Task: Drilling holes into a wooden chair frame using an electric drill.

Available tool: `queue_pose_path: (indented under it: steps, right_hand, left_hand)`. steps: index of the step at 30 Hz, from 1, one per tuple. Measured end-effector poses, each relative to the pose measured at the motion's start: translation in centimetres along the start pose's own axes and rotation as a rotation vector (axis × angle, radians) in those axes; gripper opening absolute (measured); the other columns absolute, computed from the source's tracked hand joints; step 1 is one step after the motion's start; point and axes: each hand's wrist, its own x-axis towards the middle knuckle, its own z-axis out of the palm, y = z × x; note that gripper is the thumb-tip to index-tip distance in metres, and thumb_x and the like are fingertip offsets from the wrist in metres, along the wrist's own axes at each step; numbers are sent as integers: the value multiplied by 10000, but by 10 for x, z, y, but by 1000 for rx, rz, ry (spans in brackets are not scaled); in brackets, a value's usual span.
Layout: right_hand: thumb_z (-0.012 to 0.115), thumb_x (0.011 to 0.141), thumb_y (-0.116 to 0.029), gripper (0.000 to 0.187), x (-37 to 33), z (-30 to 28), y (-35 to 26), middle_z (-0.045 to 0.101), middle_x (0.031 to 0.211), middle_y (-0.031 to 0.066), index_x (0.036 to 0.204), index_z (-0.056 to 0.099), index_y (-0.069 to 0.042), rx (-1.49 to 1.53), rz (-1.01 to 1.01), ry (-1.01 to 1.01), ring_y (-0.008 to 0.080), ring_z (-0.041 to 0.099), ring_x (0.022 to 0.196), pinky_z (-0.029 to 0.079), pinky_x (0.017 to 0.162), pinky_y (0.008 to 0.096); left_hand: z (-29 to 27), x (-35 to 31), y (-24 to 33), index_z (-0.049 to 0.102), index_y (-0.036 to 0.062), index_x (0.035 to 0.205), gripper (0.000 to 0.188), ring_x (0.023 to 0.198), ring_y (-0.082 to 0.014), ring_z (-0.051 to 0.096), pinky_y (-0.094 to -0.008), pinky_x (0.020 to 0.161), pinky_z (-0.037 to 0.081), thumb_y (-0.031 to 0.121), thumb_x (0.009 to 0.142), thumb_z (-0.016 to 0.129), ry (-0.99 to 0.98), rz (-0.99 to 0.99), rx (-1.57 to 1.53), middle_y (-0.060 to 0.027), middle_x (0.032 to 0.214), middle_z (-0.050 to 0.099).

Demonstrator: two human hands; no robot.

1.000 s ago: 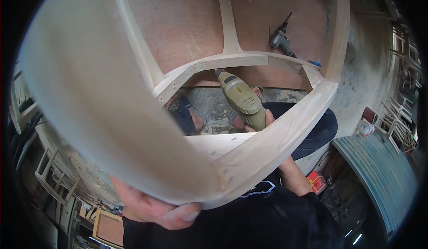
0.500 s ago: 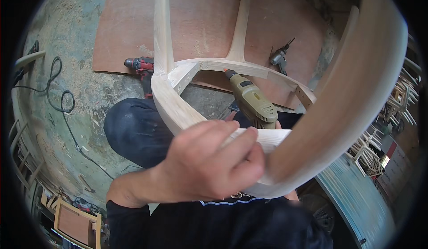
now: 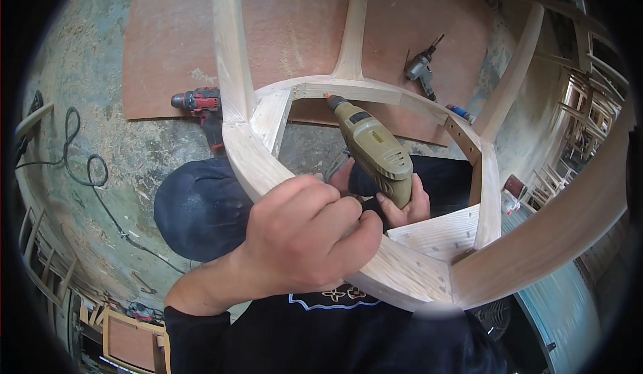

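A pale wooden chair frame [image 3: 251,163] with a curved seat ring and long legs lies across my lap. My left hand [image 3: 308,233] is closed over the near left rail of the ring, its fingertips hidden behind the knuckles. Through the ring's opening shows my right hand [image 3: 407,203], wrapped round the handle of an olive-green corded-style power drill [image 3: 375,143]. The drill points up and left. Its orange-tipped nose is at the inner face of the far rail; whether it touches the wood I cannot tell.
A red and black cordless drill [image 3: 204,101] and a grey power driver [image 3: 420,69] lie by the brown board [image 3: 174,46] on the floor. A black cable [image 3: 100,186] runs along the left. Stacked wooden frames [image 3: 596,106] stand at the right.
The chair frame has turned and tipped, its big right-hand leg swinging outward to the right. More of my right hand and the drill now shows. My left hand keeps its hold.
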Motion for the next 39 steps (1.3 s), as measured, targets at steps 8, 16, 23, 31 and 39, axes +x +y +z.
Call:
queue_pose_path:
  steps: [8,16,23,31,39]
  right_hand:
    - [829,822,-91,452,5,4,15,753,1021,156,1161,570,61,-167,-425,7,182,710,909,542,812,315]
    - [814,844,-72,448,8,-1,4,748,1061,155,1184,564,78,247,-244,-99,180,709,955,543,840,316]
    - [803,832,-76,613,20,-15,-20,703,1246,209,1370,530,36,119,-259,-260,326,707,1160,556,997,398]
    - [887,777,-421,565,16,-6,-46,691,849,219,1008,546,-34,-217,-237,-253,462,693,783,565,650,514]
    - [890,770,-414,548,21,-4,-51,699,849,207,1000,550,-51,-215,-226,-228,441,704,776,569,641,507]
  left_hand:
    - [-2,0,-7,675,33,885,386,657,-233,616,-354,577,523,323,630,688,7,46,-51,-62,777,612]
    - [-3,1,-9,667,39,880,359,634,-228,604,-344,553,509,316,654,703,-14,54,-45,-67,773,605]
    - [-1,2,-7,668,42,879,333,635,-224,612,-345,558,514,303,677,709,-5,45,-42,-63,767,615]
    - [-4,2,-8,671,55,912,319,695,-238,658,-354,615,571,350,793,663,-17,26,-70,-66,787,638]
    - [-6,3,-6,661,71,885,226,673,-209,638,-322,597,553,198,700,692,-37,-10,-81,-50,776,622]
